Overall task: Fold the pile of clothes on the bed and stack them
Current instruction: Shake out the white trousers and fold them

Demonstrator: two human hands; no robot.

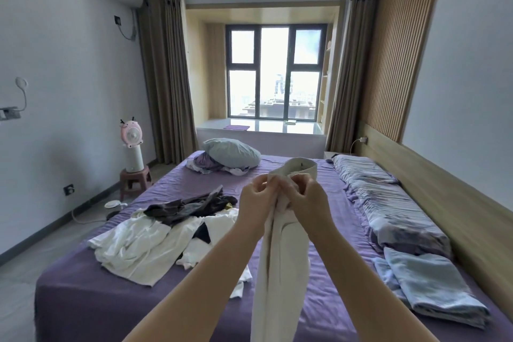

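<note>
both hands are raised over the middle of the bed, close together and gripping the same cream garment. the left hand is curling its fingers round the bunched upper part of the cloth, and the right hand is pinching the fabric just beside it, knuckles nearly touching. the collar-like band of the garment is looping up above the two fists, while the rest is hanging straight down between the forearms, its lower end running out of the bottom of the view.

the pile of clothes is lying on the purple sheet to the left of the arms: white pieces spread flat with a dark grey piece draped across their far side. the near-left edge of the pile is sitting near the left edge of the bed. a folded pale blue cloth is resting on the right side of the bed, near the wooden headboard, with a striped quilt stretching behind it along that side. a grey-blue pillow is lying at the far end on some crumpled fabric.

bare purple sheet is showing between the pile and the quilt, under and beyond the hands, and along the near edge of the bed.
</note>
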